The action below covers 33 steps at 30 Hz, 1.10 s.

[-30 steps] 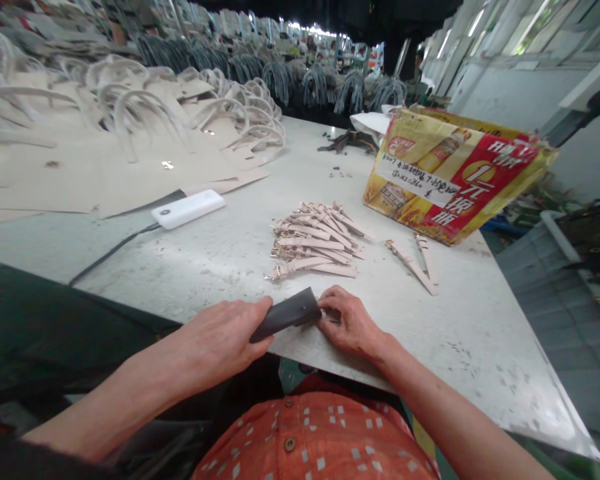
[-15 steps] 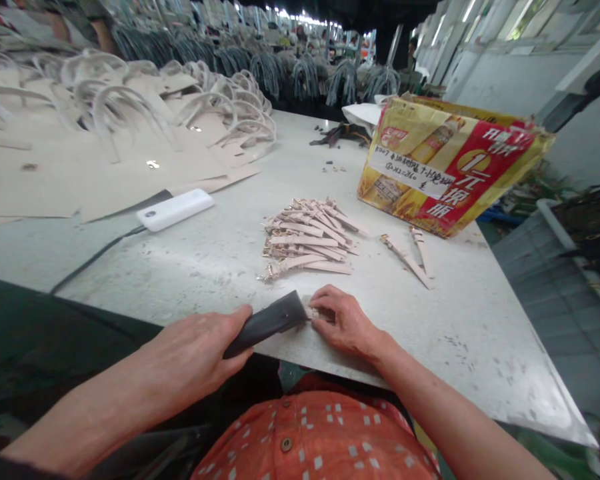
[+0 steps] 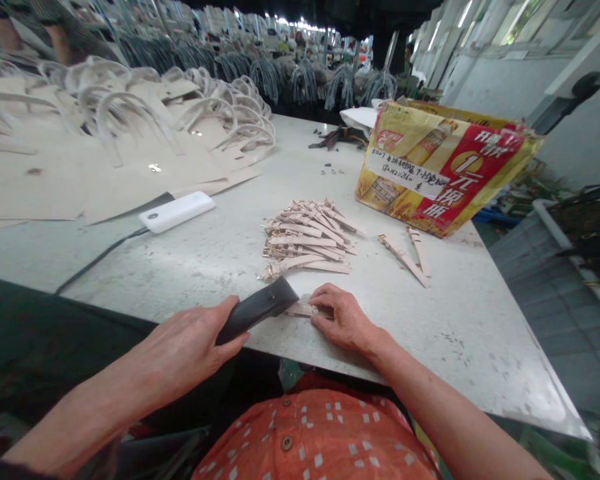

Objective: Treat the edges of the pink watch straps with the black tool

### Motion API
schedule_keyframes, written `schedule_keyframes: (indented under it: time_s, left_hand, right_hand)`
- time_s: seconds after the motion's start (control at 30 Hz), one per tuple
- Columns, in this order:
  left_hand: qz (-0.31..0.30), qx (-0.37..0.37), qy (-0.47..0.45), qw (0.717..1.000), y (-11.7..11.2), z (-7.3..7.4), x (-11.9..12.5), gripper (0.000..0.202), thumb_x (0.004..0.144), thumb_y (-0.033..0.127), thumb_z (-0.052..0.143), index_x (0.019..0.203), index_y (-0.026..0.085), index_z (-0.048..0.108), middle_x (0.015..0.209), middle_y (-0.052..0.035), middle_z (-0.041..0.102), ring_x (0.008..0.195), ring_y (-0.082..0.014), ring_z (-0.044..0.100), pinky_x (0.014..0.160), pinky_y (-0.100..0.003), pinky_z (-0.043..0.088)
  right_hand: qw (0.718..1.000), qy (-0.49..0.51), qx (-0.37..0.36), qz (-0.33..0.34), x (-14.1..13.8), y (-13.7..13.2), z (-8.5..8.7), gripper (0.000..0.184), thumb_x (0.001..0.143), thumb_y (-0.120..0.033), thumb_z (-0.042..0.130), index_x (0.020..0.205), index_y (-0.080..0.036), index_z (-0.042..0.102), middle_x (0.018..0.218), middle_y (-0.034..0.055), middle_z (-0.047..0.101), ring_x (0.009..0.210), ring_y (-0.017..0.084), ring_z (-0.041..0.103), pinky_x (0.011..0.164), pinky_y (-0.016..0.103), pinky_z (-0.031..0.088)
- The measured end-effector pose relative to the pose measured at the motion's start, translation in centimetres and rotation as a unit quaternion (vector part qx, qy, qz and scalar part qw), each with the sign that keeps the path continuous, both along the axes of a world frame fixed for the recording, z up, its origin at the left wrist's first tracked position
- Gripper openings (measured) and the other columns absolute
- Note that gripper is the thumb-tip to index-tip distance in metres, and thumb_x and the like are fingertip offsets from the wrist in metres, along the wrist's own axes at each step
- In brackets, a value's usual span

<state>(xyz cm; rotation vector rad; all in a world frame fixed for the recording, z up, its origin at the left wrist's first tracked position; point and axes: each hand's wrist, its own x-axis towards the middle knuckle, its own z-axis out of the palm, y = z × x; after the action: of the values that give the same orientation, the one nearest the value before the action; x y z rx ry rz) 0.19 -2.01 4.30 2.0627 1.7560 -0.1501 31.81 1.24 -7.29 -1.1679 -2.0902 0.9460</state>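
**Strap [image 3: 301,309] pinned at the near tabletop edge**

The pale strap is pressed onto the tabletop [image 3: 220,260] under the right hand [image 3: 345,323], whose fingers are closed down on it. A dark tool [image 3: 260,308] is clamped in the fingers of the left hand [image 3: 190,347], its end laid on the strap. A pile of straps [image 3: 307,237] lies just beyond the fingers.

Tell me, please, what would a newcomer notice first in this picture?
The eye falls first on the red and yellow carton at the far right of the table, and on the heap of beige buckled straps in its middle. Nearest the camera, the left hand presses a dark flat tool against a beige strap that the right hand holds down.
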Motion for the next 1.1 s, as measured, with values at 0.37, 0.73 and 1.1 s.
schedule_keyframes:
  time_s: [0.37,0.73,1.1]
  left_hand:
    - [-0.047,-0.007,0.016,0.999,-0.4,-1.0,1.6,0.025,0.107,0.049,0.066,0.116,0.032,0.081,0.093,-0.0104,0.093,0.094,-0.0399,0.093,0.084,-0.042,0.062]
    - [0.009,0.006,-0.006,1.0,-0.2,-1.0,-0.7,0.036,0.104,0.064,0.057,0.109,0.032,0.073,0.087,-0.0073,0.087,0.078,-0.0348,0.085,0.079,-0.043,0.058]
    - [-0.02,-0.022,0.003,1.0,0.4,-0.9,2.3,0.031,0.105,0.049,0.061,0.121,0.03,0.079,0.102,-0.0131,0.094,0.098,-0.0398,0.093,0.087,-0.042,0.062]
  right_hand:
    - [1.0,0.016,-0.008,-0.001,-0.1,-0.1,0.0,0.022,0.099,-0.004,0.091,0.111,-0.022,0.097,0.124,0.0096,0.088,0.113,0.027,0.083,0.102,0.038,0.067]
    - [0.999,0.02,-0.003,-0.025,-0.4,0.1,-0.5,0.014,0.109,-0.01,0.089,0.108,-0.022,0.095,0.122,0.0094,0.088,0.117,0.027,0.085,0.112,0.041,0.067]
    - [0.999,0.035,-0.01,-0.03,-0.5,0.4,-0.6,0.016,0.104,-0.007,0.09,0.102,-0.023,0.089,0.116,0.0069,0.086,0.111,0.026,0.081,0.104,0.038,0.064]
